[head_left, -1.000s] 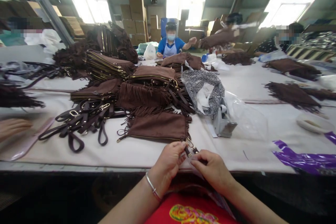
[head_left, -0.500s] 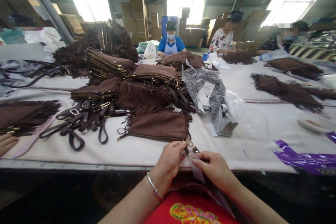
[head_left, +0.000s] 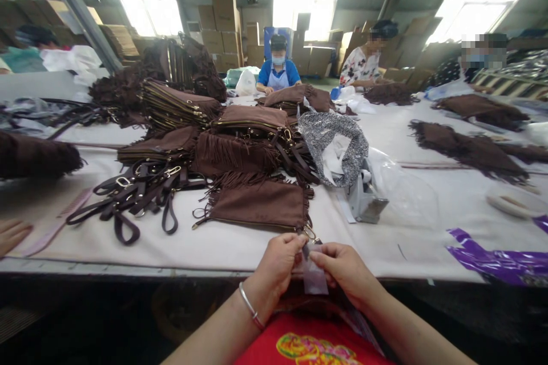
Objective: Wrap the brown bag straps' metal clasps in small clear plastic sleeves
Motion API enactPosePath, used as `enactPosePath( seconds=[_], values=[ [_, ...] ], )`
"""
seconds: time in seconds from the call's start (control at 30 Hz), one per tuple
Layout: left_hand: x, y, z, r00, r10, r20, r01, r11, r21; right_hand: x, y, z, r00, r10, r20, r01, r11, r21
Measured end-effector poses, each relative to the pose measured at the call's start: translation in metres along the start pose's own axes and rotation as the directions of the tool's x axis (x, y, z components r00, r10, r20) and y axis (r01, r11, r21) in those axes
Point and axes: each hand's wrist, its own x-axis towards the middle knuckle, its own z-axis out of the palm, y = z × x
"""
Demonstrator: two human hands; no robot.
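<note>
A brown fringed pouch (head_left: 259, 204) lies flat near the table's front edge, with a gold clasp (head_left: 310, 232) at its lower right corner. Just below that clasp, my left hand (head_left: 280, 259) is closed in a pinch on the dark strap (head_left: 305, 248) attached there. My right hand (head_left: 342, 268) pinches a small translucent strip (head_left: 315, 278), which hangs over the strap between both hands. The fingertips of the two hands nearly meet. Part of the strap is hidden behind the strip and fingers.
Dark wrist straps (head_left: 124, 199) lie left of the pouch, with stacked pouches (head_left: 171, 105) behind. To the right are a tape dispenser (head_left: 369, 205), a grey speckled bag (head_left: 314, 131) and purple plastic (head_left: 492, 259). Another person's hand (head_left: 13, 235) rests at far left. Several people sit opposite.
The translucent strip has shifted left and now hangs straighter over the strap, with my right hand closer to my left. At far left, the neighbouring brown fringed piece has been lifted or turned.
</note>
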Motion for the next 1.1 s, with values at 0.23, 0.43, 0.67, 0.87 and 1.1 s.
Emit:
enactPosePath(
  seconds=[0.23, 0.43, 0.67, 0.87, 1.1],
  values=[
    [-0.013, 0.006, -0.012, 0.981, -0.182, 0.063, 0.178, 0.982, 0.059, 0.023, 0.001, 0.004, 0.998, 0.047, -0.035, -0.046, 0.998, 0.042],
    [-0.021, 0.001, -0.014, 0.973, -0.228, -0.032, 0.229, 0.946, 0.23, 0.039, -0.001, 0.008, 0.995, -0.054, -0.087, 0.04, 0.987, -0.157],
    [-0.016, 0.001, -0.012, 0.982, -0.138, -0.132, 0.168, 0.952, 0.256, 0.029, -0.007, 0.004, 0.995, -0.045, -0.089, 0.023, 0.971, -0.238],
    [-0.007, 0.0, -0.008, 0.989, -0.134, -0.059, 0.142, 0.974, 0.175, 0.029, -0.008, 0.01, 0.996, -0.068, -0.06, 0.05, 0.965, -0.259],
    [0.013, -0.004, -0.002, 0.981, -0.031, -0.193, 0.082, 0.961, 0.265, 0.029, 0.002, -0.003, 0.935, -0.348, 0.059, 0.342, 0.848, -0.404]
  ],
)
